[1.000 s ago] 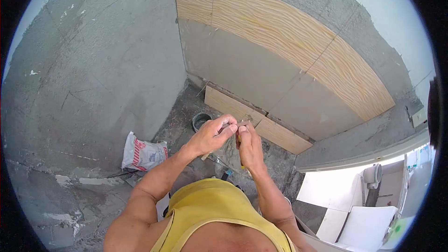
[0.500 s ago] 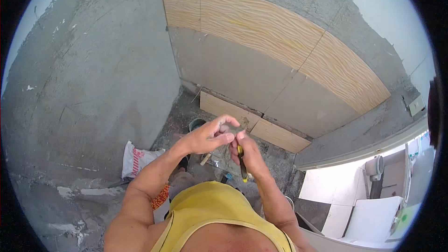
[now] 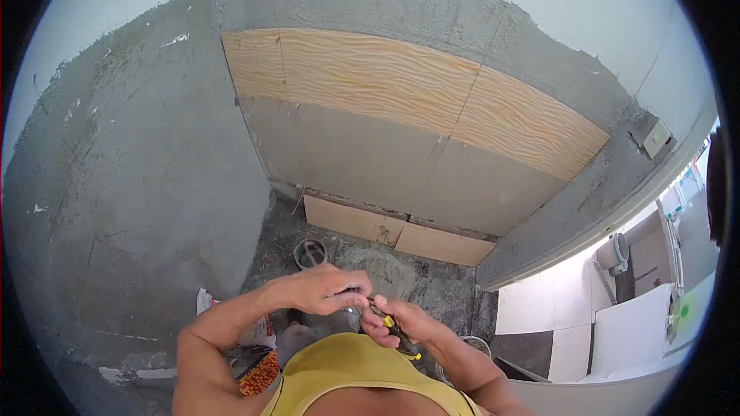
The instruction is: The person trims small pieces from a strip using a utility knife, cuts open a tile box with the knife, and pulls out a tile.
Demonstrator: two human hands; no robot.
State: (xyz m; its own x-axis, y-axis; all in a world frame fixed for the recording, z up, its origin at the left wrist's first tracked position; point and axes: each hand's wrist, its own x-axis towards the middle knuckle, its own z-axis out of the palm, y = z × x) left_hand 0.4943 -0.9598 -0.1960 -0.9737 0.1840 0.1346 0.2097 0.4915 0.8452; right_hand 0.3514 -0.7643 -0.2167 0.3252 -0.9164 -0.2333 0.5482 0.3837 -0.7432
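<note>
In front of my yellow tank top, both hands meet at chest height. My right hand point(image 3: 408, 317) is closed around a black-and-yellow handled tool point(image 3: 399, 336), whose yellow-tipped end points down toward me. What kind of tool it is, I cannot make out. Fingers bent and pressed together, my left hand point(image 3: 338, 291) sits just left of the tool's front end. Something thin and dark seems to run between the two hands, but it is too small to name.
Wavy beige tiles point(image 3: 370, 69) band the cement wall ahead, with plain tiles point(image 3: 351, 221) along its foot. A round bucket point(image 3: 311, 253) stands on the rough floor. At the lower left lies a white-and-red sack point(image 3: 260, 333). A doorway on the right shows white floor tiles point(image 3: 526, 310).
Both hands have come down closer to my body. My left fingers, apart before, are now curled in toward the tool. The view has tilted upward.
</note>
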